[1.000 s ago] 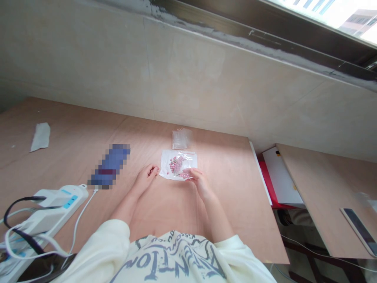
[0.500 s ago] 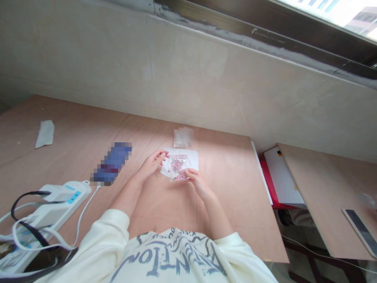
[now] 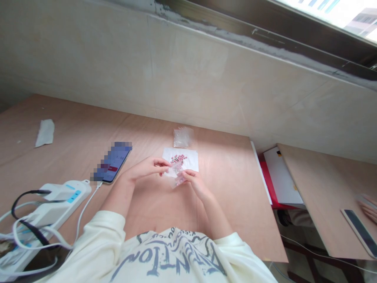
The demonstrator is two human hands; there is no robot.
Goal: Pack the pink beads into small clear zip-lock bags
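Both my hands are at a small clear plastic bag (image 3: 176, 169) with something pinkish in its lower part. My right hand (image 3: 194, 181) pinches the bag from the right side. My left hand (image 3: 154, 166) closes its fingertips at the bag's upper left edge. Just beyond lies a white sheet of paper (image 3: 192, 158) with a small pile of pink and dark beads (image 3: 179, 158) on it. Part of the sheet is hidden behind the bag and my fingers. A stack of clear plastic bags (image 3: 182, 137) lies behind the paper.
To my left are a phone (image 3: 116, 159) on a charging cable, a white power strip (image 3: 55, 208) with several cords, and a paper scrap (image 3: 45, 133). On the separate table at right are another phone (image 3: 359, 232) and another person's hand (image 3: 369, 206). A wall runs behind.
The bag has come up off the paper toward me, uncovering the beads. My left hand has moved down to the bag's edge. Another person's hand has appeared at the far right.
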